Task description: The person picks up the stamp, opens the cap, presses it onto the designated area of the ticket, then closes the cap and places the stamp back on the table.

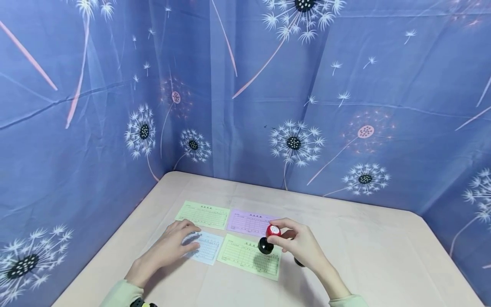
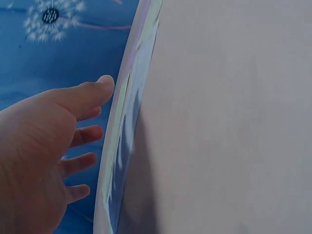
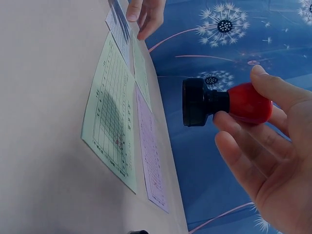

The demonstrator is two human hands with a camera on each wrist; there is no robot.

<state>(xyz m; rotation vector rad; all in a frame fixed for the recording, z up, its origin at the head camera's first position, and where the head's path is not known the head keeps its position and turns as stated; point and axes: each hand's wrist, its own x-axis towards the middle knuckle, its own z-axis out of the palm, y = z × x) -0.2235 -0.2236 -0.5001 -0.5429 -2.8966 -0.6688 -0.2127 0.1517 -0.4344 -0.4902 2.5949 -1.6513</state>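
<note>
My right hand [image 1: 301, 243] pinches the red handle of a stamp [image 3: 249, 103] between thumb and fingers. The stamp's round black base [image 1: 265, 246] hangs above the near green form [image 1: 245, 256], throwing a shadow on it; in the right wrist view base and paper are apart. Over the blue form [image 1: 209, 248] hovers my left hand [image 1: 172, 243], its fingers loosely bent and holding nothing. A purple form [image 1: 249, 222] and another green form [image 1: 205, 215] lie in the row behind. Small reddish marks show on the near green and purple forms in the right wrist view.
A small black object [image 1: 298, 262] sits on the table, mostly hidden under my right hand. The pale tabletop [image 1: 383, 256] runs back to blue dandelion-print curtains [image 1: 245, 128] behind and at the left.
</note>
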